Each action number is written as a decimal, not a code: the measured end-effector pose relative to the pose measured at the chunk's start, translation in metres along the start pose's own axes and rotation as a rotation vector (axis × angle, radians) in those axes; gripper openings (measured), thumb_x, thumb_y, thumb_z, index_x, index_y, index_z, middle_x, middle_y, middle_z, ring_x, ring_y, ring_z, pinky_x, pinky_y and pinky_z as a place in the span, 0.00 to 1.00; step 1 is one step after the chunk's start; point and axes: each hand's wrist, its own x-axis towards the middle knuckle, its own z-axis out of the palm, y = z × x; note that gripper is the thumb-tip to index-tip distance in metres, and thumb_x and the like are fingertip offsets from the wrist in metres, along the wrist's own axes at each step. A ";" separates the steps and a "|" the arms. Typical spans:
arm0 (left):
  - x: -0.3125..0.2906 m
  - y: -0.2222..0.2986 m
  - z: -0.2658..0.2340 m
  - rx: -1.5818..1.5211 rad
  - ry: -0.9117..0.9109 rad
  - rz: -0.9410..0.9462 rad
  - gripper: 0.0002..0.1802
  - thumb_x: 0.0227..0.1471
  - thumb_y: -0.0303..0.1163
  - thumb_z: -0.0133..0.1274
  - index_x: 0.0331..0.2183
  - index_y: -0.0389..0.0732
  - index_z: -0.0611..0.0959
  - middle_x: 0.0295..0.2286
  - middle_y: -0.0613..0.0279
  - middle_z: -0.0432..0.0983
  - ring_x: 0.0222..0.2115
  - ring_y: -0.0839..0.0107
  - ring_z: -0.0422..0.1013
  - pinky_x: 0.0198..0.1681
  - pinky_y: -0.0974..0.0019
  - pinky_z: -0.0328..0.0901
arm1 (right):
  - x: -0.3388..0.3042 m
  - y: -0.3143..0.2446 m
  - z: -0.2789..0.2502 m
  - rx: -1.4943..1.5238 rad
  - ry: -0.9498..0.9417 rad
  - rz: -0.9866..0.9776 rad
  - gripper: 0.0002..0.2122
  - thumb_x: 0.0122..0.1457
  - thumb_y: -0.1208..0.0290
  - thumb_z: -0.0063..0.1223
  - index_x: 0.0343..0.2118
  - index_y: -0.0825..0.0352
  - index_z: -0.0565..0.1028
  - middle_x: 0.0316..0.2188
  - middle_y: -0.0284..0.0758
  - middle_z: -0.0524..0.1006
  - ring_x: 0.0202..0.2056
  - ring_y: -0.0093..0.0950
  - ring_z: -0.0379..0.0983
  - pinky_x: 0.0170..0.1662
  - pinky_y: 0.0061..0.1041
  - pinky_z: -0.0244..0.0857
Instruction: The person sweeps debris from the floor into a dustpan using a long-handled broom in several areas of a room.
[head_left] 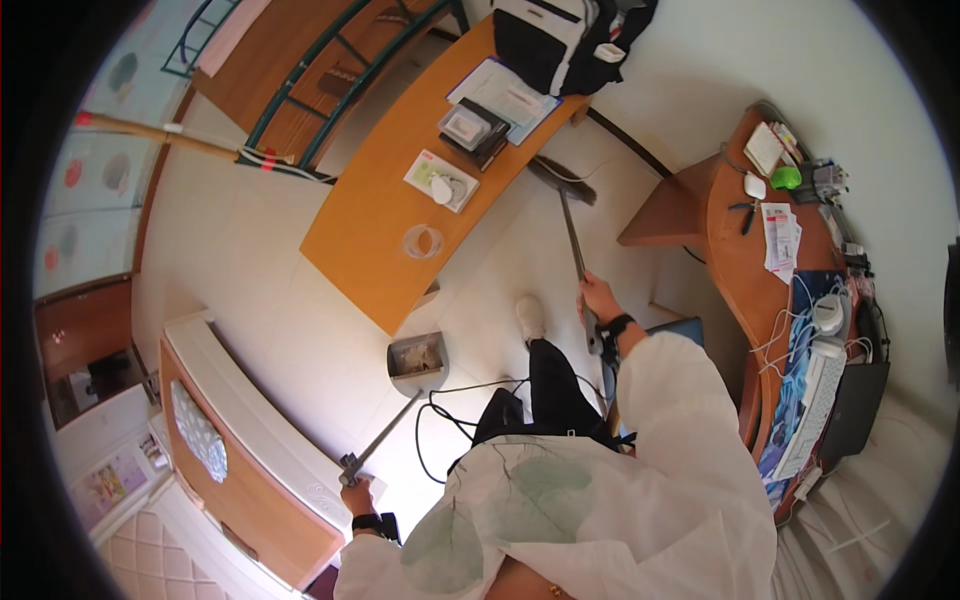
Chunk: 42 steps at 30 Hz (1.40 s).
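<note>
My right hand point(598, 299) is closed around the grey handle of a broom point(573, 228). The broom's dark bristle head rests on the floor beside the yellow-brown table, toward the wall. At lower left, my left hand point(358, 494) grips the upper end of a long-handled dustpan point(420, 345). Its grey pan sits on the floor near the table's close corner, with some light-coloured debris inside. Dustpan and broom head are well apart. Both wrists wear dark bands.
A wooden table point(345, 270) carries a backpack point(560, 45), papers, boxes and a clear roll of tape point(422, 241). On the right stands a curved desk point(725, 230) with a keyboard and cables. Black cable point(428, 440) loops over the floor by my legs. A cabinet stands left.
</note>
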 end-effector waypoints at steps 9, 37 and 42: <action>0.003 -0.032 -0.003 -0.026 0.068 0.144 0.06 0.34 0.26 0.55 0.21 0.37 0.76 0.14 0.63 0.70 0.14 0.73 0.66 0.17 0.69 0.61 | 0.009 0.055 0.095 -0.293 0.035 0.078 0.24 0.56 0.73 0.35 0.58 0.59 0.50 0.12 0.37 0.66 0.11 0.29 0.64 0.13 0.30 0.60; -0.045 -0.110 -0.057 -0.381 -0.115 0.146 0.08 0.36 0.22 0.54 0.24 0.39 0.72 0.19 0.65 0.68 0.16 0.77 0.65 0.13 0.74 0.61 | -0.030 0.154 0.048 -0.940 -0.153 -0.548 0.07 0.46 0.71 0.48 0.19 0.69 0.72 0.15 0.44 0.73 0.18 0.37 0.71 0.23 0.37 0.64; -0.044 -0.107 -0.055 -0.304 -0.178 0.192 0.08 0.37 0.22 0.54 0.24 0.38 0.72 0.19 0.66 0.68 0.16 0.76 0.64 0.14 0.72 0.62 | -0.100 0.221 0.110 -0.641 -0.158 -0.150 0.06 0.46 0.71 0.48 0.17 0.66 0.72 0.17 0.39 0.72 0.20 0.33 0.70 0.23 0.31 0.65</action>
